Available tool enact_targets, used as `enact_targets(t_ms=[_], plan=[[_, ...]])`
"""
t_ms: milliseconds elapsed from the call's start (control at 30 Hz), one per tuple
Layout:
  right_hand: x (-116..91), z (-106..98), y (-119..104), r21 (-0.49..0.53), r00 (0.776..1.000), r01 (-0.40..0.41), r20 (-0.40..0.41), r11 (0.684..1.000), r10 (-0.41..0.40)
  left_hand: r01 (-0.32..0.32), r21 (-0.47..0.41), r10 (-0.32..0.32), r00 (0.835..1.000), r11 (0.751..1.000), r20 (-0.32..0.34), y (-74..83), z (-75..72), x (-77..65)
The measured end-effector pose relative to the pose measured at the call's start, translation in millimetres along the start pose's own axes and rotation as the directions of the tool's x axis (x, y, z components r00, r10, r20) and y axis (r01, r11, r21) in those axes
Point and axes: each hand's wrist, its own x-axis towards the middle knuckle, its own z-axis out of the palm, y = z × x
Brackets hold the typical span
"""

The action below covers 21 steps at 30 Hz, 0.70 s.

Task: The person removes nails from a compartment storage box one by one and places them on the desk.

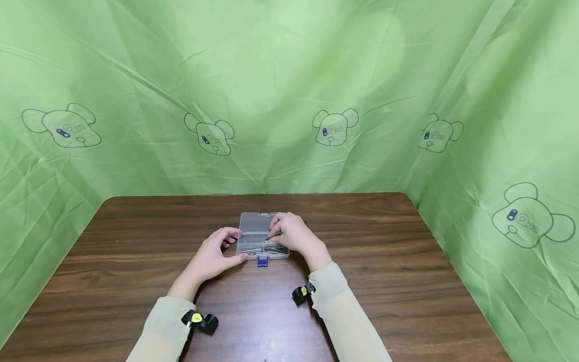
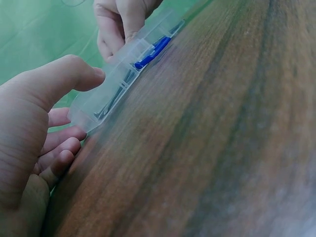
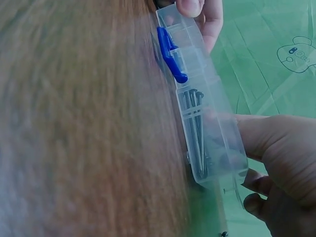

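A clear plastic box [image 1: 250, 240] lies with its lid [image 1: 255, 221] swung back on the table. Long, thin metal nails [image 3: 197, 128] with flat heads lie in its front compartments. A blue latch [image 1: 262, 261] hangs at the middle of the front edge. My left hand [image 1: 216, 255] grips the box's left end, thumb at the front corner, fingers along the side. My right hand [image 1: 294, 232] reaches over the box from the right, thumb and fingertips close together at the middle compartments. I cannot tell whether a nail is between them; the fingers hide that spot.
The box is on a brown wood-grain table [image 1: 362, 281], toward its far edge. Green cloth [image 1: 271, 151] printed with bear faces hangs behind and along the sides. A small dark tip [image 1: 306, 223] shows just behind my right hand. Each wrist wears a small black camera [image 1: 208, 324].
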Motion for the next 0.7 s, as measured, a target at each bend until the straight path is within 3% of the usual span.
enact_targets(t_ms=[400, 700], plan=[[0.4, -3.0, -2.0, 0.079, 0.998, 0.031, 0.046, 0.996, -0.035, 0.009, 0.002, -0.009, 1.000, 1.000, 0.009, -0.1, -1.0, -0.7], [-1.6, -4.9, -4.4, 0.036, 0.997, 0.066, 0.030, 0.997, -0.067, 0.009, -0.002, -0.009, 1.000, 1.000, 0.011, 0.6, -1.2, -1.2]])
